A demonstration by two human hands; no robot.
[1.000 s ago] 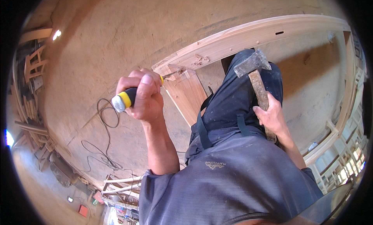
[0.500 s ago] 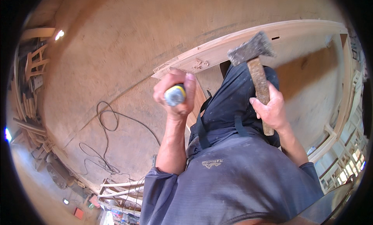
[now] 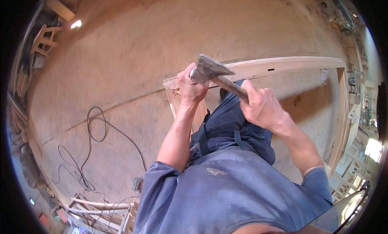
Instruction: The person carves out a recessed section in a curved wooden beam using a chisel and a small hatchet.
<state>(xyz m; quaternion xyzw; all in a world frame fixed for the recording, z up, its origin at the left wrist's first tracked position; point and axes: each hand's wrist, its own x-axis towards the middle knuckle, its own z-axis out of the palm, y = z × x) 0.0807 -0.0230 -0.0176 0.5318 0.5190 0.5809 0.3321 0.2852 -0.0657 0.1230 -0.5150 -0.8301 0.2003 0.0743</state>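
My left hand (image 3: 191, 87) is closed in a fist around the handle of a chisel (image 3: 192, 74), held upright over the corner of a wooden frame (image 3: 295, 66). Only a bit of the chisel's grey capped end shows; its blade is hidden below the fist. In my right hand (image 3: 262, 106) is the wooden handle of a hatchet (image 3: 215, 68), gripped with the fingers wrapped round it. The dark, worn hatchet head lies at the top of the left fist, its blunt side against or just over the chisel's end; which of these, I cannot tell.
My dark-trousered leg (image 3: 226, 121) lies over the frame. A black cord (image 3: 106, 125) loops across the floor at left. Slatted wooden pieces (image 3: 101, 211) stand at the lower left, and more timber and frames (image 3: 347, 169) line the right side.
The hatchet has swung left and down from above my knee to the chisel's end, turning so its handle slants right. My left fist has shifted slightly, and the whole view has tilted.
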